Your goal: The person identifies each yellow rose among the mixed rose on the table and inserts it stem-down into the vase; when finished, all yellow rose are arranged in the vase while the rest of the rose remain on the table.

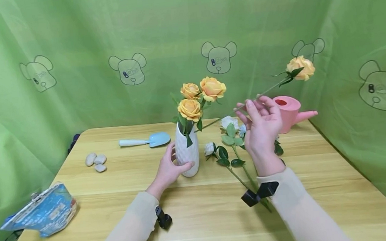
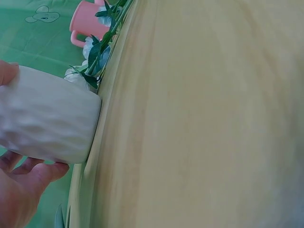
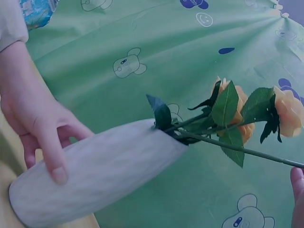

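Note:
My left hand (image 1: 169,169) grips the lower body of a white textured vase (image 1: 186,152), thumb on the near side. The vase (image 3: 99,175) stands on the table with several orange-yellow roses (image 1: 190,110) in its mouth. Up to its right, my right hand (image 1: 263,131) pinches the long stem of one more rose (image 1: 301,68) between thumb and fingers. That bloom points up and right, while the stem (image 3: 247,151) slants down to the vase's mouth in the right wrist view. In the left wrist view, fingers (image 2: 40,175) curl round the vase (image 2: 52,114).
White roses (image 1: 209,148) with leafy stems lie on the wooden table (image 1: 202,220), partly under my right forearm. A pink watering can (image 1: 288,113) stands behind them. Leftward are a blue trowel (image 1: 158,139), several grey stones (image 1: 95,160) and a blue bag (image 1: 53,211). Green curtains (image 1: 170,29) surround the table.

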`<state>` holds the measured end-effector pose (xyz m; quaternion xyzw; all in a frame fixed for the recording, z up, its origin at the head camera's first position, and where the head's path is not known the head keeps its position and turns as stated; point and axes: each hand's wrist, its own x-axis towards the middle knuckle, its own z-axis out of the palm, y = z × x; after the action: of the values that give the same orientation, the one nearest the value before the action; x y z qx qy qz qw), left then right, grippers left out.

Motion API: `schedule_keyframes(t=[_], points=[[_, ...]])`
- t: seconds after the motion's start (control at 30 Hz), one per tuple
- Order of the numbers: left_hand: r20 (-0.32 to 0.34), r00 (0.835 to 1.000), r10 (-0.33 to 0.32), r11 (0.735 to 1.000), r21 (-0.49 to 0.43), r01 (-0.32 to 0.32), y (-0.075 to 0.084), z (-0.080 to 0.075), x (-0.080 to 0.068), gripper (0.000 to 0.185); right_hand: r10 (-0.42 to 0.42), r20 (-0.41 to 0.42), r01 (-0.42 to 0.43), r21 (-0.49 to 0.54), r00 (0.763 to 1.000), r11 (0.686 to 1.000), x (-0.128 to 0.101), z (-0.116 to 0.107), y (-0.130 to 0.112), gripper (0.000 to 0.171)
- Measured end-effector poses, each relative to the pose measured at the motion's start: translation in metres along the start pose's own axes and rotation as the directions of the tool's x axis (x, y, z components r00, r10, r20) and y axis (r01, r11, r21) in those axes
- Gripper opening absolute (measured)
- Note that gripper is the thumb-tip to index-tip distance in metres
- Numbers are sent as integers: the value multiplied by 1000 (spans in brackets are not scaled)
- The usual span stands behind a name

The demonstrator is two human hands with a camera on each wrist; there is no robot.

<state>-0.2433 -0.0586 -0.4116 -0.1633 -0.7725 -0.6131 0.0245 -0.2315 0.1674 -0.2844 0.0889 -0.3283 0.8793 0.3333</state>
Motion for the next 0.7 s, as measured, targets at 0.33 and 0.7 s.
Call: schedule_keyframes(t=[0.33,0.7], points=[[-22,1000,-1,1000,-19,1,-36,7,13,79,-57,-13,57,-11,998,998,-1,9,3,31],[-31,999,16,1000,-12,-16,-37,5,13,78,-59,-12,59,-2,998,998,-5,12,7,31]])
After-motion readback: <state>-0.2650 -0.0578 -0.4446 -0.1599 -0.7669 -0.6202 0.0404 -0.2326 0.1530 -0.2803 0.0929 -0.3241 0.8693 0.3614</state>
